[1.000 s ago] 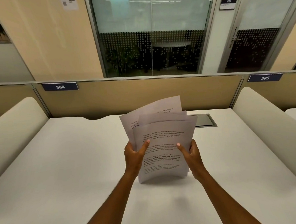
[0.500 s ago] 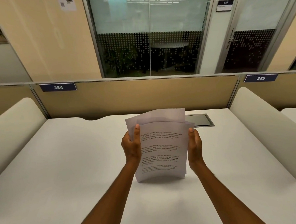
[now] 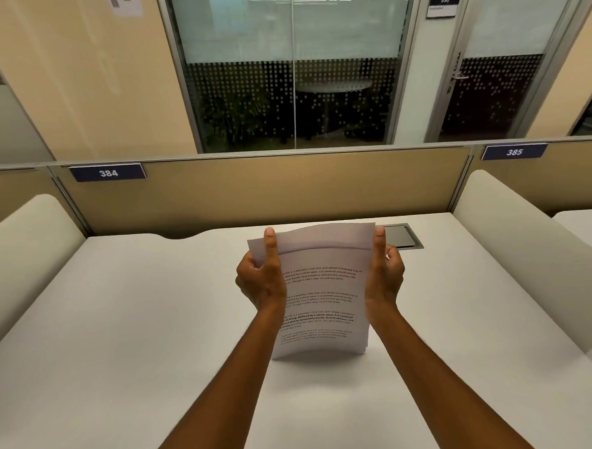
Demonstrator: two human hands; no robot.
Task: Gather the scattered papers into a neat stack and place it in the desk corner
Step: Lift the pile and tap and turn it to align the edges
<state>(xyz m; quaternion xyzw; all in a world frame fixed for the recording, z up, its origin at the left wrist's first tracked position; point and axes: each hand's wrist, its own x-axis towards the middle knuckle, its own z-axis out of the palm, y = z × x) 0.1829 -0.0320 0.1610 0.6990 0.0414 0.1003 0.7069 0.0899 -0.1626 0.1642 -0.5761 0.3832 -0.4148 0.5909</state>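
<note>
A stack of printed white papers (image 3: 320, 298) stands upright on its bottom edge on the white desk (image 3: 122, 336), near the middle. My left hand (image 3: 261, 282) grips the stack's left side with the thumb pointing up along the edge. My right hand (image 3: 383, 276) grips the right side the same way. The sheets are nearly aligned; one back sheet sticks up a little above the front one and the top bows slightly.
A tan partition (image 3: 269, 191) with labels 384 and 385 closes the desk's far edge. Cream padded dividers stand at the left (image 3: 25, 252) and the right (image 3: 529, 256). A dark cable hatch (image 3: 403, 236) lies flush in the desk behind the papers.
The fanned sheets have been squared together into a tighter stack. Both hands slid from the lower sides up to the upper sides, thumbs now pointing up.
</note>
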